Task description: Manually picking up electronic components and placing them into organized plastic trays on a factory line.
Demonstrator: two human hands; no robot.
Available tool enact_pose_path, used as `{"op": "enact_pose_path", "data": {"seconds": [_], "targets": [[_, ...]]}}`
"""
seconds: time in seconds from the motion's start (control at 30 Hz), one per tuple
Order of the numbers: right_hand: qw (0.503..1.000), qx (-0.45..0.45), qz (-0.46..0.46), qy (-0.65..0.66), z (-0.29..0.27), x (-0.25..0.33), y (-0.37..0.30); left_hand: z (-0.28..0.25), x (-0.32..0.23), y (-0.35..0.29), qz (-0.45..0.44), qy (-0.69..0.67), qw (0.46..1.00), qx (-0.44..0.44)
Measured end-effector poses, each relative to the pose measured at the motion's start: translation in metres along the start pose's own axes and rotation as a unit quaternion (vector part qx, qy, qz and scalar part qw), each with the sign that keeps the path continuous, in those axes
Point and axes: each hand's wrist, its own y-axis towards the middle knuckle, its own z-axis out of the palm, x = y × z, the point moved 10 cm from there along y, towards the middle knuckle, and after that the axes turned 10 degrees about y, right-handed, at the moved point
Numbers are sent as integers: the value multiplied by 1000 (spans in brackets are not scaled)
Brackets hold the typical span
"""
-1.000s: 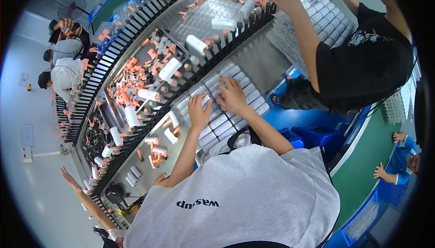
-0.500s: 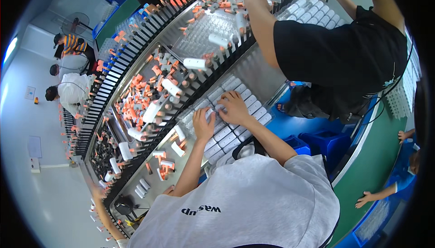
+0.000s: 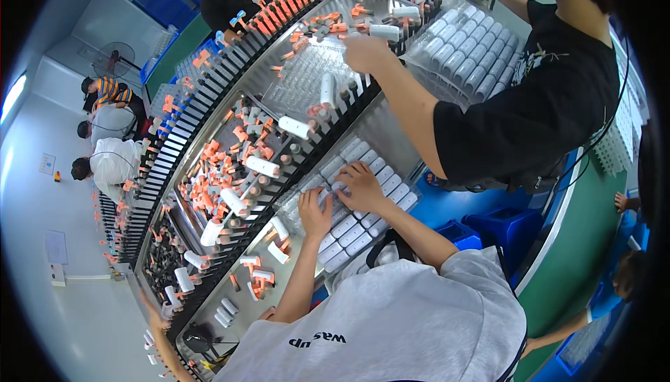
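At the counter's [image 3: 394, 125] near edge: clear tray [image 3: 290, 205], rows of white pieces [image 3: 347, 227] in it. Left hand [image 3: 315, 219] and right hand [image 3: 364, 190] both over it, fingers bent; can't tell if either grips a piece. Second tray [image 3: 434, 77] of white pieces toward counter's right end. Across the belt [image 3: 165, 147], metal pan [image 3: 259, 105] holds orange and grey parts. Loose orange-and-white bits [image 3: 262, 279] left of clear tray. Co-worker's arm [image 3: 406, 96] reaches over counter toward belt, on the right. Bare metal strip between clear tray and that arm; blue bins [image 3: 506, 232] below near edge.
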Motion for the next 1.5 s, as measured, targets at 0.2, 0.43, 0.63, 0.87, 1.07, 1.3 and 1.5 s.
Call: {"op": "enact_pose_path", "data": {"seconds": [0.2, 0.43, 0.63, 0.87, 1.07, 1.3, 1.5], "targets": [[1000, 9, 25, 15, 2, -5, 3, -2, 1, -1, -6, 12, 1000, -5], [999, 22, 41, 23, 2, -14, 2, 3, -6, -1, -2, 27, 1000, 3], [998, 29, 42, 21, 3, -14, 0, 5, -6, -4, -2, 32, 999, 4], [999, 17, 30, 18, 3, -13, 2, 6, -5, -4, -6, 35, 999, -3], [999, 28, 32, 33, 5, -10, 0, 1, -3, -8, -6, 33, 999, -9], [999, 24, 36, 14, 2, -10, 0, 1, -7, -6, -1, 33, 999, -6], [999, 26, 33, 29, 3, -8, -3, -2, -6, -9, -3, 20, 1000, -13]]}}
